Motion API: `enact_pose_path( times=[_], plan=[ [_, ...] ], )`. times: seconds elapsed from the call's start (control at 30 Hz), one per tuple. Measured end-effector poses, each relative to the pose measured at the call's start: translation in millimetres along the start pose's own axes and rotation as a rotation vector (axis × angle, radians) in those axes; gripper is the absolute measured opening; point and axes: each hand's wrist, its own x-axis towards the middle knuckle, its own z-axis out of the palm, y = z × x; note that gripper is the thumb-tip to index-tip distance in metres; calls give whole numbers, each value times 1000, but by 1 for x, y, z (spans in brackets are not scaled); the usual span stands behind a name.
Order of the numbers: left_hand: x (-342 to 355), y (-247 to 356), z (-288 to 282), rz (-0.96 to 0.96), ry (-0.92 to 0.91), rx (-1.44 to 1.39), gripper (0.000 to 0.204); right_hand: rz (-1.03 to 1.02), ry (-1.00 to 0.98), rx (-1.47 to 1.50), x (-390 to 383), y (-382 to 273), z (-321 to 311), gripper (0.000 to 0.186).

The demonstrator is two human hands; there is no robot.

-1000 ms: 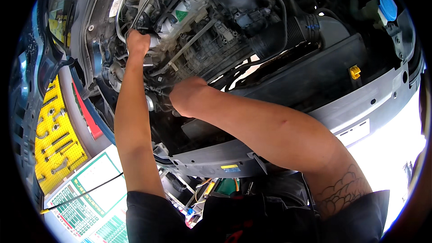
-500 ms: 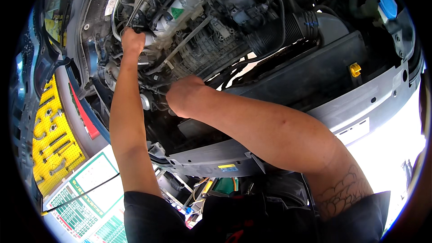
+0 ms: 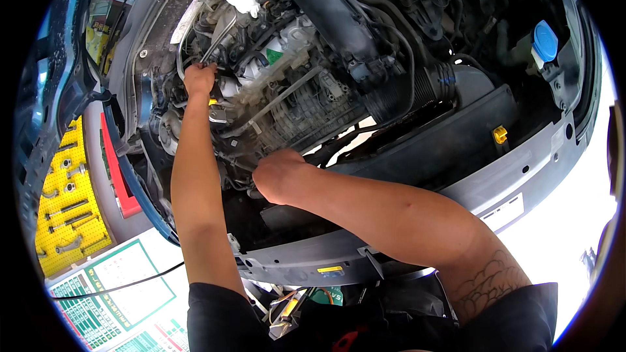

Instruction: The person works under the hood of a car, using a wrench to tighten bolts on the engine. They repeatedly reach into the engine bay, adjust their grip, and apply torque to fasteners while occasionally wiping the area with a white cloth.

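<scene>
My left hand [image 3: 200,79] reaches into the far left of a car's engine bay. Its fingers are curled at the lower end of a thin, bent metal rod [image 3: 222,38]; I cannot make out what they grip. A small yellow piece [image 3: 212,102] shows beside that wrist. Nearer to me, my right hand [image 3: 280,175] is closed like a fist, low at the front left corner of the engine [image 3: 293,114]. Its fingers point down and are hidden behind the back of the hand, so whatever they hold does not show.
A white crumpled rag [image 3: 243,2] lies at the back. A ribbed black air hose [image 3: 407,101] and the grey front crossmember [image 3: 450,212] edge the bay. To the right are a blue reservoir cap [image 3: 544,40] and a yellow clip [image 3: 500,134]. A yellow tool board [image 3: 68,202] hangs left.
The view has shifted, so the engine bay sits lower in it. My left hand has shifted slightly along the metal rod, and the yellow piece by its wrist now shows. My right hand stays low by the engine.
</scene>
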Motion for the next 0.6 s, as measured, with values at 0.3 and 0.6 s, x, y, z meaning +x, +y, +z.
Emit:
enact_pose_path(
  times=[0.3, 0.6],
  plan=[
    [-18, 35, -39, 7, 186, 145, 44, -16, 107, 2, -15, -2, -10, 17],
    [-172, 22, -68, 88, -2, -1161, 20, -6, 108, -80, -11, -3, -6, 21]
  ],
)
